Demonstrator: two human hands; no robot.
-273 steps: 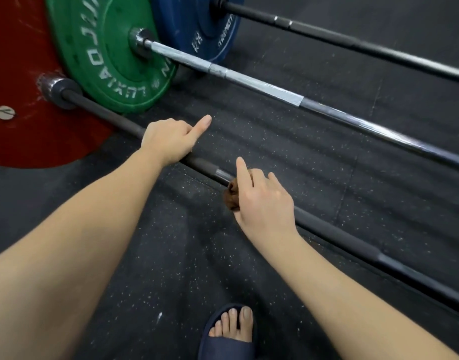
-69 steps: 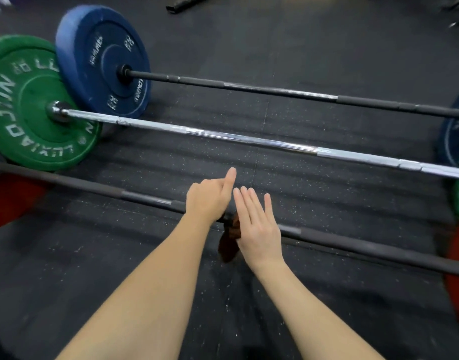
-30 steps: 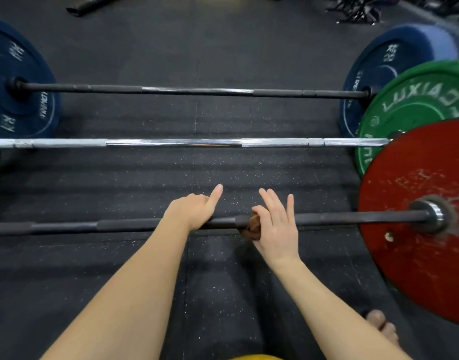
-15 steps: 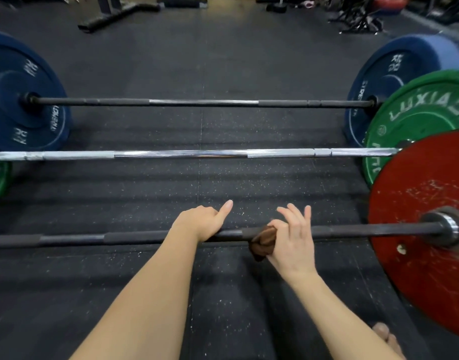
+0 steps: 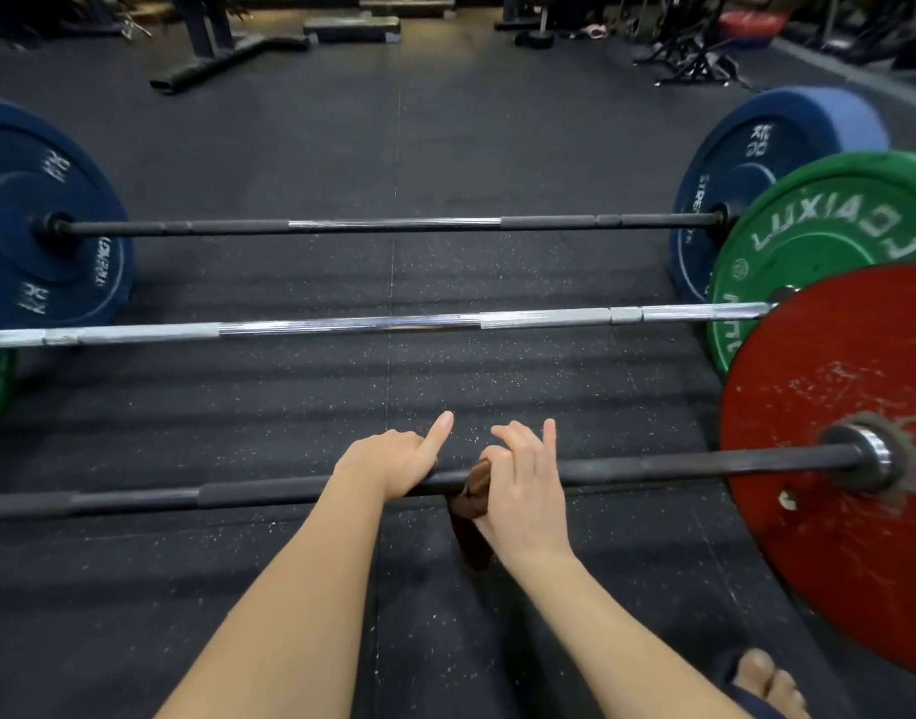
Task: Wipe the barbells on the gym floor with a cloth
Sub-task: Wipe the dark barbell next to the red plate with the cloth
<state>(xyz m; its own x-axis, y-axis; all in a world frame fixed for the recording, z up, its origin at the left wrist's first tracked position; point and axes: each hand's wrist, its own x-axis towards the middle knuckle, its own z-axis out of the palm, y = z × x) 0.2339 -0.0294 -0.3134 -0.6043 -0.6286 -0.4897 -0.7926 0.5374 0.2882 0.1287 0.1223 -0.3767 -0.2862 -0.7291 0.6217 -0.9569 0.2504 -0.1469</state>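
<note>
Now the nearest barbell [image 5: 678, 464] lies crosswise on the floor [image 5: 445, 147]. The left hand [image 5: 388, 461] curls its fingers round the shaft, and the right hand [image 5: 523, 490] beside it pinches the cloth [image 5: 471, 511] against it, toward the red plate [image 5: 834, 407].

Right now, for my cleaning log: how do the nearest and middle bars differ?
The nearest bar is matte black with a red plate; the middle bar is shiny chrome with a green plate. The left hand and right hand, with a cloth, hold the nearest bar; the middle bar is untouched.
</note>
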